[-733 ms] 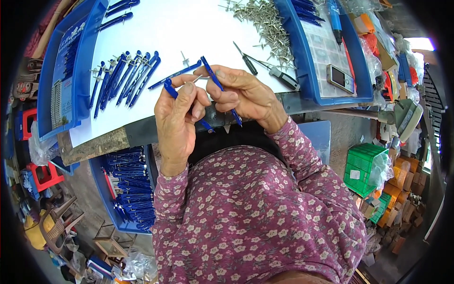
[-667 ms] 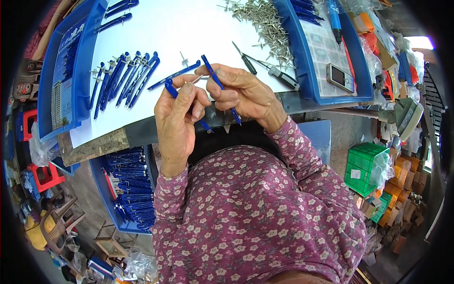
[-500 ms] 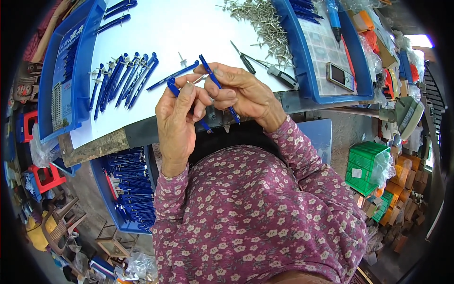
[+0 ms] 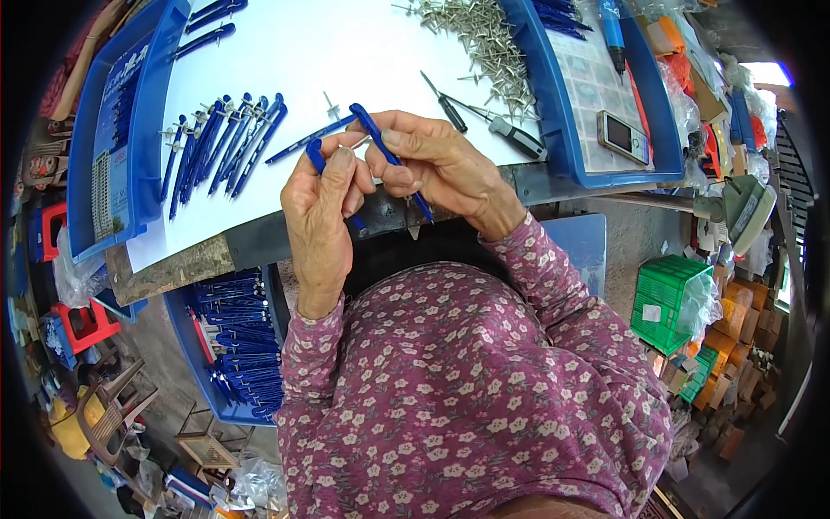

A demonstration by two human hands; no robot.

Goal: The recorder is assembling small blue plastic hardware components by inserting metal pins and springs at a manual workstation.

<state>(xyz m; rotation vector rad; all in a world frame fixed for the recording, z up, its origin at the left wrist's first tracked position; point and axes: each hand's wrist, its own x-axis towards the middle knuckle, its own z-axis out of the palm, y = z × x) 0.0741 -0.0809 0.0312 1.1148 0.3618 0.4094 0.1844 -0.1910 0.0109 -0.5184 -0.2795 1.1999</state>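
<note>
Blue plastic strip [image 4: 386, 149] runs diagonally, pinched by the right hand [image 4: 437, 164]; the left hand [image 4: 320, 203] pinches a second blue piece [image 4: 316, 159] just beside it.

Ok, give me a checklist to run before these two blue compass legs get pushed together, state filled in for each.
1. Left hand grips one blue leg: ok.
2. Right hand grips the other blue leg: ok.
3. Leg tops meeting at the joint: cannot tell, fingers cover it.
4. Pin seated in the joint: cannot tell.
5. Metal pins lying within reach on the white table: ok.
6. Screwdriver lying beside the right hand: ok.
</note>
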